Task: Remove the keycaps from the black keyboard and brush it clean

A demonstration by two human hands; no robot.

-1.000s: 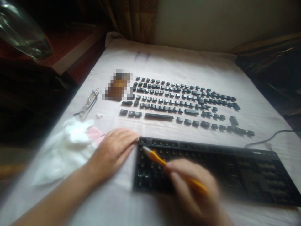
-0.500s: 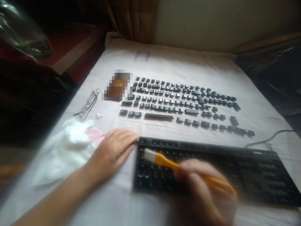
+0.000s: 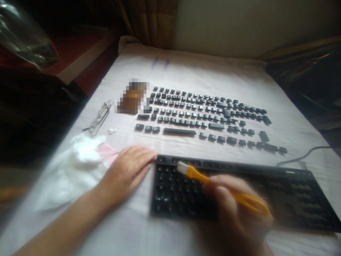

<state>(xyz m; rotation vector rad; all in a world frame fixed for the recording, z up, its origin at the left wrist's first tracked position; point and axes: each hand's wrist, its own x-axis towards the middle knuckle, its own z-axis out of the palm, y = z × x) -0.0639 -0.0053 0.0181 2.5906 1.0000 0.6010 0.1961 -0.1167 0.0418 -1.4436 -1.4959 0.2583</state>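
A black keyboard (image 3: 271,199) with its keycaps off lies across the front of the bed-like surface. My right hand (image 3: 239,206) is closed around the yellow handle of a brush (image 3: 195,173). The brush's pale bristles are over the keyboard's upper left rows, at or just above them. My left hand (image 3: 131,165) lies flat with its fingers stretched out, the fingertips at the keyboard's upper left corner. Behind the keyboard, the loose black keycaps (image 3: 179,131) are laid out in rows. Part of the keyboard is hidden by my right hand.
White crumpled cloth or cotton (image 3: 82,160) lies left of my left hand, with something pink beside it. Eyeglasses (image 3: 99,117) and a blurred-out brown rectangle (image 3: 131,97) are farther back. A cable (image 3: 303,154) runs off right. A wooden table edge (image 3: 85,53) stands at left.
The brush in my right hand has moved to the right and slightly away from me, toward the keyboard's top row. My left hand stays in place.
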